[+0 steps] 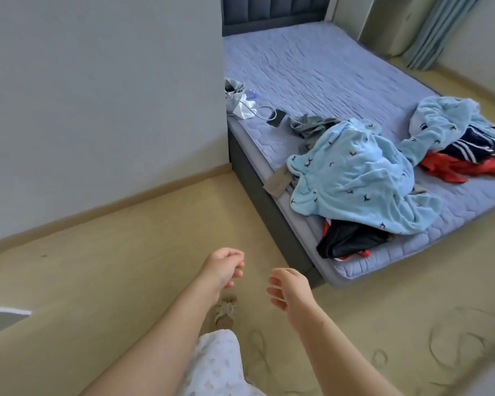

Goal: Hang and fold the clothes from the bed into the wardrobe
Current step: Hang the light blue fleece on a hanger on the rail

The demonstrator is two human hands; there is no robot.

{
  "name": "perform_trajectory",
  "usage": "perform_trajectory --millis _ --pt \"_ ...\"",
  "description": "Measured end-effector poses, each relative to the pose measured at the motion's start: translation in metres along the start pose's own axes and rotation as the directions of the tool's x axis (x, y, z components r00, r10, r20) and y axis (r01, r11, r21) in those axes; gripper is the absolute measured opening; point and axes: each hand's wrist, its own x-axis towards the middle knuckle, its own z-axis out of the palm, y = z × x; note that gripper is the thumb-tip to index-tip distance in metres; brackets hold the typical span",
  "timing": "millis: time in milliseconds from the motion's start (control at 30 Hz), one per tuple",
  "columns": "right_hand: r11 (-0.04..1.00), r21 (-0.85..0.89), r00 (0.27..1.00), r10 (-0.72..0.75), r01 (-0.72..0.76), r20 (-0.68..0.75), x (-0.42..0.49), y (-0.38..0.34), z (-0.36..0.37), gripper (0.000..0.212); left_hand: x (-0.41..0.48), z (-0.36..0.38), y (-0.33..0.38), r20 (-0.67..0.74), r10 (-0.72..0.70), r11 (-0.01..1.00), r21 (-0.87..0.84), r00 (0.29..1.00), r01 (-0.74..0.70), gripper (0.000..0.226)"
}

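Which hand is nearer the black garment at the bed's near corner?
Right. The right hand is over the floor, just left of and below the black garment; the left hand is farther left, beyond the right one.

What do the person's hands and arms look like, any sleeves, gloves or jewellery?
Both forearms are bare: no sleeves, gloves, watch or rings show on the left hand or the right hand. Below them the person wears a white garment with a faint pale print.
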Motion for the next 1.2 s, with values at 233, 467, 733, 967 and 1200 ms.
perform_trajectory --millis 233,467,733,967,1200 --pt "0.990 0.141 0.996 0.004 0.010 -0.094 0.082 -0.082 -0.019 0.013 0.091 0.045 0.080 0.118 0.020 0.997 0.073 0.993 -0.028 0.009" --pt "0.980 0.191 0.987 0.079 -0.051 -0.141 0.162 -0.171 -0.022 0.011 0.194 0.057 0.166 0.154 -0.010 0.984 0.179 0.988 -0.018 0.011" --pt "0.951 0.271 0.969 0.194 -0.149 -0.150 0.234 -0.215 -0.040 0.028 0.275 0.105 0.195 0.189 -0.110 0.946 0.322 0.976 0.044 0.010" --pt "0.931 0.235 0.939 0.315 -0.278 -0.139 0.332 -0.209 -0.073 0.027 0.347 0.161 0.176 0.168 -0.205 0.905 0.409 0.964 0.121 0.012" --pt "0.956 -0.011 0.943 0.285 -0.292 -0.173 0.402 -0.182 -0.083 0.023 0.408 0.203 0.131 0.221 -0.357 0.877 0.414 0.908 0.244 0.014"
